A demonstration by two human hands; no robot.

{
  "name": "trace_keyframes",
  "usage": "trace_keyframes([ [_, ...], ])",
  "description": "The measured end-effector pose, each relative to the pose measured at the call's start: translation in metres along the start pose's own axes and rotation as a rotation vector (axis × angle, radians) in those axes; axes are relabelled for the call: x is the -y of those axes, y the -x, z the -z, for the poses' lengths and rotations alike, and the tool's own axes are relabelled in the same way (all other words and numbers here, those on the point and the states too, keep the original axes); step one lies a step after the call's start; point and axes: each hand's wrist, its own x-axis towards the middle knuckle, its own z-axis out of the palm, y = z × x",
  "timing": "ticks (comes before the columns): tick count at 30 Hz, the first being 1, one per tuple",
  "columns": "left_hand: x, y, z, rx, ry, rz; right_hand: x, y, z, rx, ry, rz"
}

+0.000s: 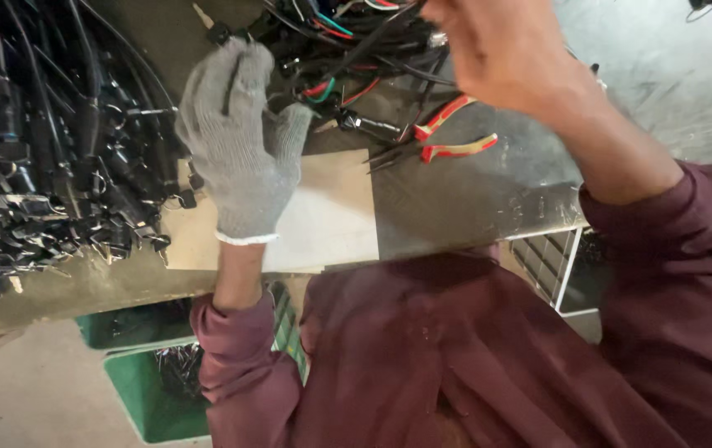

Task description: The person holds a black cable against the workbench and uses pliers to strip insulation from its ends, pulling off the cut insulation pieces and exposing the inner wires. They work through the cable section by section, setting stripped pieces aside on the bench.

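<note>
Landmark: pale board [331, 220] flat on grey workbench [472, 195].

Nearest, below board's near edge: maroon sleeves, green bin [153, 398] under bench.

Left hand [240, 141], grey knit glove, forearm rising from near edge, wrist straight, palm down over board's left part; fingers curled shut on black cable piece [230, 83].

Left of board: heap of black connectors [49, 166].

Just beyond board's far right corner: red-handled pliers [447, 137], lying untouched.

Farther, beyond board: right hand [497, 50], bare, raised, wrist bent, fingers pinched closed on black wire bundle [364, 46]; coloured wires among it.
</note>
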Motion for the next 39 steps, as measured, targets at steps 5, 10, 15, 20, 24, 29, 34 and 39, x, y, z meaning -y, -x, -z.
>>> trace_keyframes([
  [5, -0.032, -0.02, 0.015, -0.047, 0.521, -0.174, 0.04, 0.016, 0.04, -0.112, -0.171, -0.01],
  [10, -0.087, 0.014, 0.016, 0.346, 0.982, 0.37, 0.071, 0.026, 0.037, -0.32, 0.389, -0.051],
  [15, -0.096, 0.042, 0.001, 0.328, 1.177, 0.102, 0.112, 0.047, -0.005, -0.049, -1.193, -0.678],
  [20, -0.1, 0.065, -0.024, 0.266, 1.368, 0.68, 0.139, 0.077, -0.031, -0.251, -1.501, -0.455],
  [24, -0.114, 0.059, -0.025, 0.127, 1.531, 0.762, 0.17, 0.076, -0.016, 0.067, -1.171, 0.005],
  [29, -0.116, 0.032, 0.007, 0.074, 1.706, 0.729, 0.156, 0.084, 0.015, 0.05, -0.733, 0.134],
  [34, -0.099, 0.051, 0.02, 0.031, 1.919, 0.501, 0.164, 0.053, 0.0, 0.202, -0.338, -0.067],
  [39, -0.099, 0.052, 0.045, 0.092, 1.607, 0.548, 0.157, 0.046, 0.021, 0.067, -0.194, -0.077],
])
